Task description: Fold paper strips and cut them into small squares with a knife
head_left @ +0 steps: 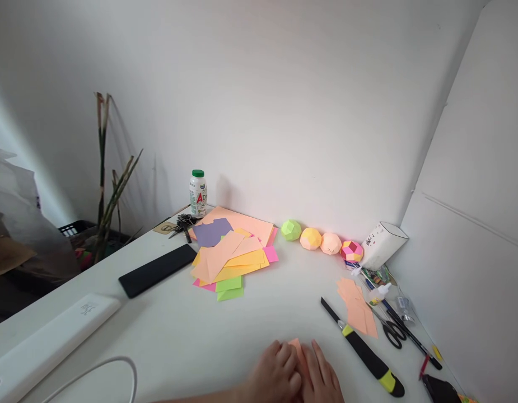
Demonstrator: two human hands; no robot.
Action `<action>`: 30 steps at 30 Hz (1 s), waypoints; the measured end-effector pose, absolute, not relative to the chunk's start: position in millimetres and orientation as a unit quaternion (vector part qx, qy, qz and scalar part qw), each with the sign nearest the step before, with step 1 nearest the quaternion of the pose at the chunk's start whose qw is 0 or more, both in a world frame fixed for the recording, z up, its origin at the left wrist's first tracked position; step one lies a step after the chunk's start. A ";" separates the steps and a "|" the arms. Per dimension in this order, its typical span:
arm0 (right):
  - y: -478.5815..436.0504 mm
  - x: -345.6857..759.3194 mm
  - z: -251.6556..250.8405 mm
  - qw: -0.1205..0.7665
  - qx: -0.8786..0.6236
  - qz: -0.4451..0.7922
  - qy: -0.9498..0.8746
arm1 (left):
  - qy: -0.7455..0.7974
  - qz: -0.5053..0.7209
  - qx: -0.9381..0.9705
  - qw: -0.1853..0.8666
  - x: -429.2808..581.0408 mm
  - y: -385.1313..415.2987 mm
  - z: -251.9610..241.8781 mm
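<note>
My left hand [275,372] is closed, its fingers curled over the edge of a small piece of peach paper [301,359] near the bottom of the view. My right hand [323,376] lies beside it with fingers stretched out flat, touching the right side of the same paper. Most of the paper is hidden under both hands. To the right of my hands rests a utility knife [365,350] with a black and lime handle, its blade out and pointing up and left.
Colored paper sheets [229,258] lie behind, near a black flat case [158,270], keys [183,222] and a white bottle [198,193]. Several paper polyhedra [311,238] line the wall. Peach strips [358,309], scissors [393,331] and a glue bottle [379,293] sit rightward; a white lamp bar [52,347] leftward.
</note>
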State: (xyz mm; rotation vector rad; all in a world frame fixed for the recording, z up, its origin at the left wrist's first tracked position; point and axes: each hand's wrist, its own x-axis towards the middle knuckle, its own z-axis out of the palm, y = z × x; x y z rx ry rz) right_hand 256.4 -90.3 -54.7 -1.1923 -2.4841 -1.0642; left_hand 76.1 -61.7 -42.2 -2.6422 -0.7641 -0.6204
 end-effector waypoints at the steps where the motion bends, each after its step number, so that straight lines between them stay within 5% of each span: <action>1: -91.4 255.5 -52.4 0.090 -0.407 -0.350 -0.839 | -0.268 -0.204 -0.929 0.155 75.5 -62.4 -39.7; 14: -101.0 288.5 -38.7 0.111 -0.429 -0.312 -0.840 | -0.285 -0.066 -0.954 0.061 69.1 -71.0 -14.8; 22: -108.4 284.1 -1.5 0.197 -0.430 -0.208 -0.856 | -0.308 -0.045 -0.950 0.028 62.2 -81.6 0.1; 30: -123.0 255.7 34.3 0.094 -0.272 -0.078 -0.954 | -0.279 -0.019 -0.959 -0.036 42.1 -75.1 25.7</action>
